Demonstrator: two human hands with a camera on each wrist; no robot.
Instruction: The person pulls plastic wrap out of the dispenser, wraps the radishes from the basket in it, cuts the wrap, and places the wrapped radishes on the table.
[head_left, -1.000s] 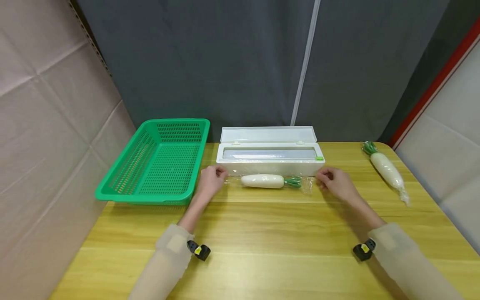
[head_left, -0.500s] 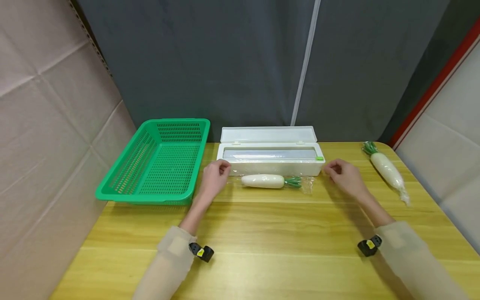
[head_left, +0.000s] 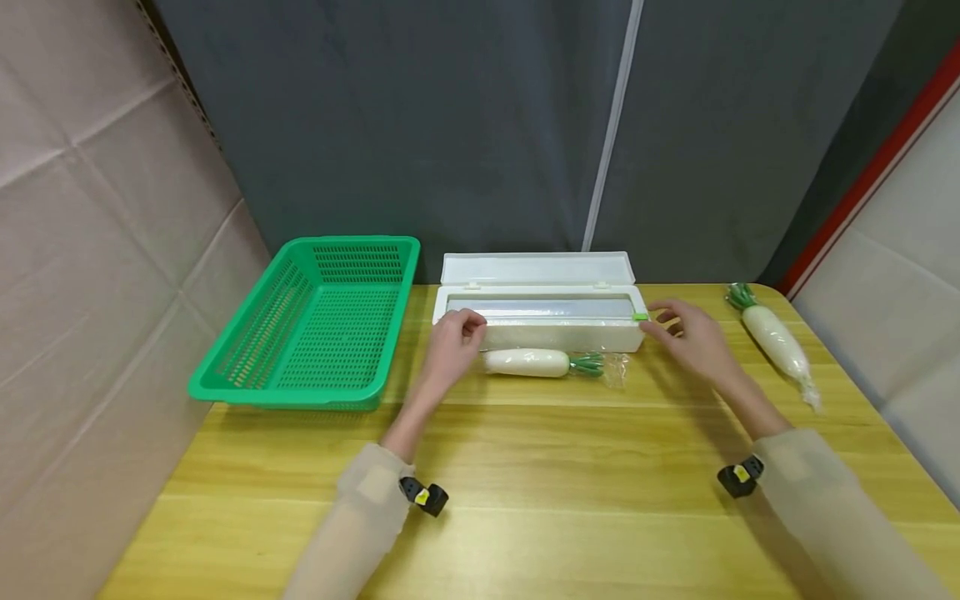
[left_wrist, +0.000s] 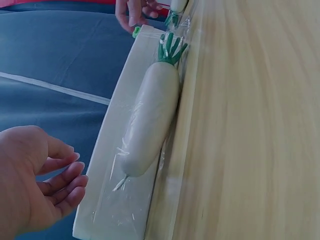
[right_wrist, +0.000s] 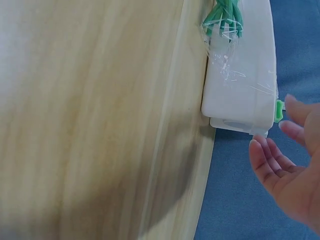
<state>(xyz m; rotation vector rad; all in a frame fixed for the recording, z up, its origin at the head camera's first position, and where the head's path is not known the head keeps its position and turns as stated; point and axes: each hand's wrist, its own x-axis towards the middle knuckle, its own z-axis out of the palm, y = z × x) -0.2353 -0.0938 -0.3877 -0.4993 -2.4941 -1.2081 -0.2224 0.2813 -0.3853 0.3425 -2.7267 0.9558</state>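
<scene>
A white cling film dispenser (head_left: 555, 337) with its lid raised stands at the back of the table. In front of it lies a white radish (head_left: 525, 362) with a green top, film stretched over it. My left hand (head_left: 452, 346) is over the dispenser's front left corner; in the left wrist view its loosely bent fingers (left_wrist: 67, 190) hold nothing. At the dispenser's right end, my right hand (head_left: 693, 342) has thumb and fingers apart. Its fingertips are close beside the green cutter slider (right_wrist: 278, 111), with nothing in their grasp.
A green plastic basket (head_left: 367, 398) stands on the left of the table. Toward the right edge lies a second radish (head_left: 776, 340), wrapped in film. A dark curtain (head_left: 390, 125) hangs behind the table, with pale walls at both sides.
My left hand has moved right and up from the film's left edge to the dispenser's corner. My right hand has left the film's right edge, risen to the slider and spread its fingers.
</scene>
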